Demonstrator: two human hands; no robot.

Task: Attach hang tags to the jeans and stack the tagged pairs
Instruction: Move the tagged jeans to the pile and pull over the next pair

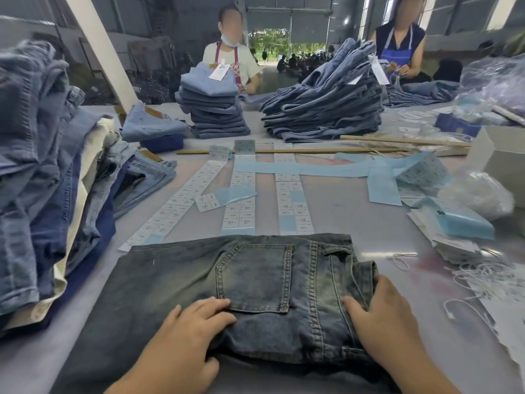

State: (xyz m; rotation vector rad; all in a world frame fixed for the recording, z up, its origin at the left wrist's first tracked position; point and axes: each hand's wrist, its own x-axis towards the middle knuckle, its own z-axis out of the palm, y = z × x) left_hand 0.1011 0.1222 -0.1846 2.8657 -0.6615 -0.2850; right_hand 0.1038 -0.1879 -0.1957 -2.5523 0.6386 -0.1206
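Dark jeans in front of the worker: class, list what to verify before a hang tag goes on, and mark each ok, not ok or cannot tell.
1. Dark jeans lie folded flat on the table: ok.
2. Belt loop exposed for the tag: ok.
3. Left hand rests flat on the denim: ok.
4. Right hand holds the waistband edge: ok.
5. Tag in hand: not ok; the tag bundle sits apart.
6. Loose strings near the right hand: ok.
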